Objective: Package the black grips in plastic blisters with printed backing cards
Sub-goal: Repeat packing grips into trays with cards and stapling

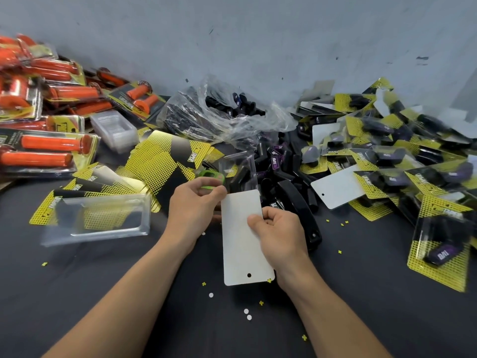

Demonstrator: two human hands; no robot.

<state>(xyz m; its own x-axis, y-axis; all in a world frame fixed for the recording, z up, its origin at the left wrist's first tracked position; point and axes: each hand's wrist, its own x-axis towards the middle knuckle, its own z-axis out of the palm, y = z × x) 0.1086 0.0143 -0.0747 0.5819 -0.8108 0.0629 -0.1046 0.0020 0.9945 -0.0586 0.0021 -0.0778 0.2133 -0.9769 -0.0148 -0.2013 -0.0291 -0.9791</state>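
**Grey wall, dark work surface**

You face a scuffed, pale grey painted wall (pixel 258 34) with small dark marks, running along the far edge of a dark charcoal cloth-covered work surface (pixel 103 293). Light falls soft and even on both; near the surface's right far corner the wall looks brighter.

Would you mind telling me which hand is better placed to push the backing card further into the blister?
Probably the right hand: it grips the backing card, while the left hand steadies the blister.

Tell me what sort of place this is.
Probably a hand-packing bench in a small workshop: finished packs heaped on the right, loose backing cards, empty blisters, a bag of black grips.
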